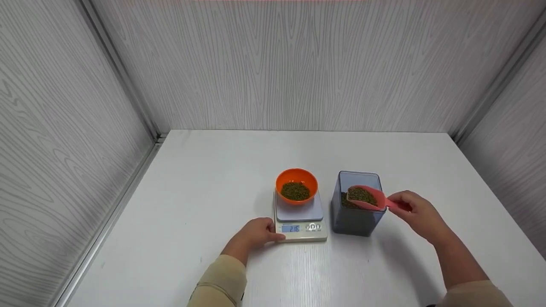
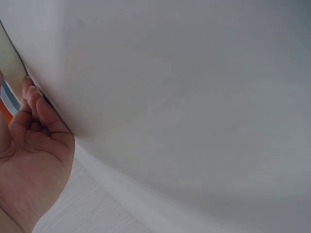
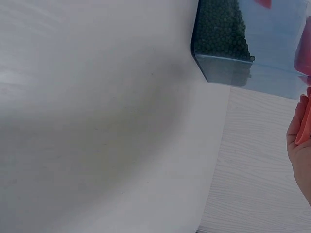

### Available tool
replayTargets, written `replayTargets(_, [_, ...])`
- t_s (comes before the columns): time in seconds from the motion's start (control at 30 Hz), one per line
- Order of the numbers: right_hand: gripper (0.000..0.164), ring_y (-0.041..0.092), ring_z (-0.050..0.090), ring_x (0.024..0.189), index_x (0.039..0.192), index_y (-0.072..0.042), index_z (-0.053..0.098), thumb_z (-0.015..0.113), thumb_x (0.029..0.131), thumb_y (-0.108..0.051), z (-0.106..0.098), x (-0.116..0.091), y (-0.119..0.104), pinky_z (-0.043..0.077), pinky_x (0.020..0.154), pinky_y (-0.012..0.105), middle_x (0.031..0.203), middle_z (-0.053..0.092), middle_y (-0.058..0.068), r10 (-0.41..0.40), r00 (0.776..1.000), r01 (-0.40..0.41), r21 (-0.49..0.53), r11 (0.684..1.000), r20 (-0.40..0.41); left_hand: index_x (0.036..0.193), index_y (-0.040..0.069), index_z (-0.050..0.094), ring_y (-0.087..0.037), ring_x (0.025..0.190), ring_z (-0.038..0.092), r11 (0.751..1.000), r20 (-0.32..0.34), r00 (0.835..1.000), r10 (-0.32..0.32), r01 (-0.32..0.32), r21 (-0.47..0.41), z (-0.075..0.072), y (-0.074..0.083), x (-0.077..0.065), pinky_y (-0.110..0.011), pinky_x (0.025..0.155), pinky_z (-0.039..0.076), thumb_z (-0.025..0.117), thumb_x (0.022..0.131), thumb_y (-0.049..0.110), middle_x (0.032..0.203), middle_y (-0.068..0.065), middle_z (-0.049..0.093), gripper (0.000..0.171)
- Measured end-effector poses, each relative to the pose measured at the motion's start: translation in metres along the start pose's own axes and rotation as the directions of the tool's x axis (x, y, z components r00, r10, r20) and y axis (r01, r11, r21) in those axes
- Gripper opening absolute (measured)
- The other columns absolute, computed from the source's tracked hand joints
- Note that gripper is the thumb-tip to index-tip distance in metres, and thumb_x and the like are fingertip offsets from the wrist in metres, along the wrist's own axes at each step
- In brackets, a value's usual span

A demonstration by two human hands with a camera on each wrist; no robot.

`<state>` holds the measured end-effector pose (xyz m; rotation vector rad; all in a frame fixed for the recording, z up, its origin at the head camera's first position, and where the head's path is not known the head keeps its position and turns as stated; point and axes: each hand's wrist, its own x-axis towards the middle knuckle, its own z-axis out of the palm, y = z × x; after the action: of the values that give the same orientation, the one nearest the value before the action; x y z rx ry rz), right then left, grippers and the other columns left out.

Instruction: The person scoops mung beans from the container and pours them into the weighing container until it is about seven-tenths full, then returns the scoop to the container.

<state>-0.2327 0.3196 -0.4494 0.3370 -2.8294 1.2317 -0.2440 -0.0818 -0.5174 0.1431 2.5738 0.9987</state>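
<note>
My right hand (image 1: 420,216) grips the handle of a pink scoop (image 1: 380,198) at the rim of a clear bluish square container (image 1: 352,221). Small green beans, like mung beans, fill the scoop, and more beans (image 3: 221,31) lie inside the container. Left of it stands a kitchen scale (image 1: 308,235), its display reading what looks like 216. An orange bowl (image 1: 297,174) with green beans (image 1: 295,192) in it sits on the scale's platform. My left hand (image 1: 256,232) holds the scale's front left corner, thumb over the front and fingers curled against the side.
Everything stands on a white table (image 1: 204,179). Grey wood-grain panels (image 1: 273,68) enclose it at the back and both sides. A metal edge strip (image 1: 115,213) runs along the left side. The container stands a short gap right of the scale.
</note>
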Motion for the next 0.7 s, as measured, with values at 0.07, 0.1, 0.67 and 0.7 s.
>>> replayTargets(0.07, [0.025, 0.02, 0.051, 0.085, 0.106, -0.013, 0.061, 0.059, 0.088, -0.032, -0.001, 0.001, -0.001, 0.047, 0.068, 0.022, 0.099, 0.056, 0.003, -0.002, 1.0, 0.002, 0.012, 1.0, -0.008, 0.073, 0.013, 0.052, -0.017, 0.069, 0.045, 1.0, 0.005, 1.0, 0.004, -0.004, 0.007, 0.0, -0.001, 0.001, -0.03, 0.061, 0.033, 0.073, 0.074, 0.041, 0.068, 0.001, 0.045, 0.035])
replayTargets(0.1, [0.025, 0.02, 0.051, 0.084, 0.105, -0.013, 0.061, 0.06, 0.088, -0.031, -0.001, 0.002, -0.002, 0.047, 0.068, 0.022, 0.098, 0.057, 0.003, -0.002, 1.0, 0.003, 0.018, 1.0, -0.013, 0.073, 0.013, 0.052, -0.017, 0.069, 0.045, 1.0, 0.006, 1.0, 0.008, -0.008, 0.011, 0.001, -0.001, 0.001, -0.03, 0.061, 0.033, 0.073, 0.074, 0.041, 0.068, 0.001, 0.045, 0.034])
replayTargets(0.67, [0.024, 0.02, 0.049, 0.083, 0.104, -0.01, 0.062, 0.062, 0.087, -0.026, 0.008, 0.032, -0.05, 0.046, 0.067, 0.019, 0.099, 0.057, 0.005, -0.052, 0.995, 0.048, -0.054, 0.997, -0.081, 0.075, 0.014, 0.053, -0.017, 0.071, 0.046, 1.0, 0.021, 1.0, 0.015, -0.016, 0.018, -0.001, -0.002, 0.0, -0.03, 0.064, 0.034, 0.072, 0.075, 0.041, 0.07, 0.001, 0.047, 0.033])
replayTargets(0.7, [0.025, 0.021, 0.049, 0.083, 0.104, -0.01, 0.062, 0.061, 0.087, -0.028, 0.01, 0.034, -0.054, 0.046, 0.068, 0.02, 0.099, 0.057, 0.005, -0.042, 0.996, 0.038, -0.055, 0.998, -0.076, 0.075, 0.014, 0.053, -0.017, 0.072, 0.046, 1.0, 0.022, 1.0, 0.013, -0.013, 0.015, -0.001, -0.003, 0.001, -0.031, 0.064, 0.034, 0.072, 0.075, 0.041, 0.07, 0.001, 0.047, 0.033])
